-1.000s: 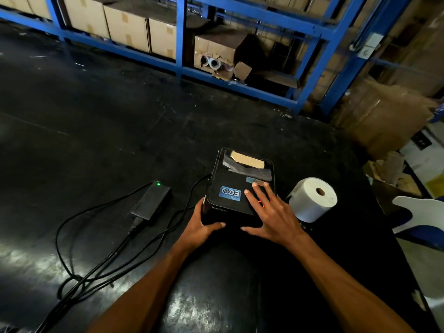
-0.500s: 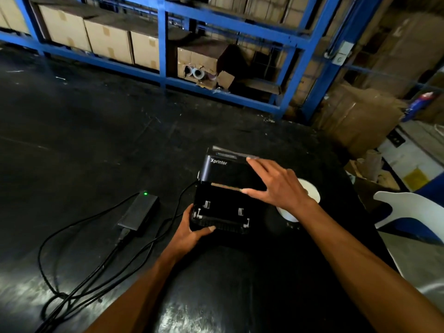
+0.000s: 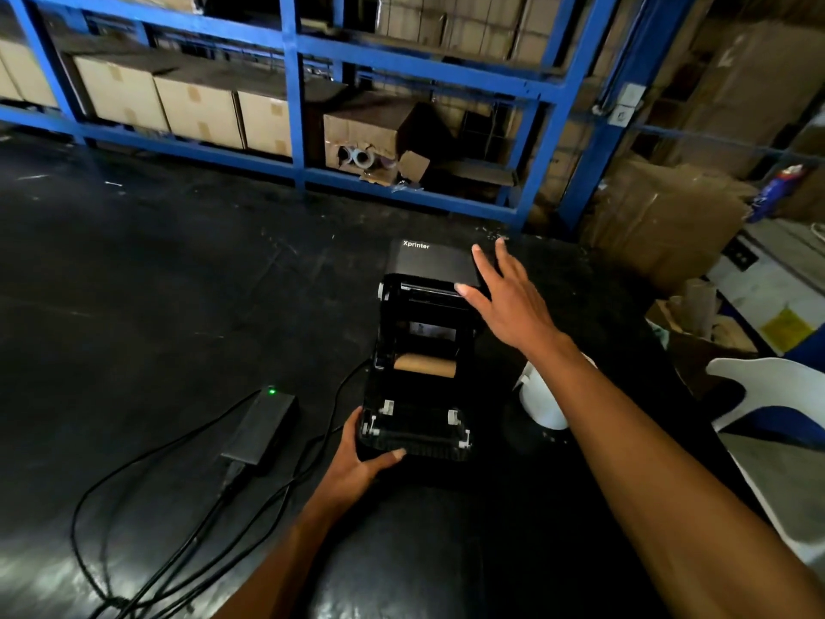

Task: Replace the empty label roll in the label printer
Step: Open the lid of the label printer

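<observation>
Label printer [image 3: 419,373] stands at centre frame on the dark worktop [image 3: 156,306], lid [image 3: 435,263] raised, exposing the bare cardboard core [image 3: 424,365] in its bay: ready for removal. Left hand [image 3: 357,466], grip closed on the printer's near-left corner, evidently steadies it. Right hand [image 3: 506,297], fingers spread and holding nothing, rests at the lid's edge, seemingly propping it. Fresh white roll [image 3: 542,406] waits just right, partly behind the forearm

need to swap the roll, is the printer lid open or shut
Open. The lid is tipped back behind the label printer, baring the brown empty core inside; the right hand is at its edge.
</observation>
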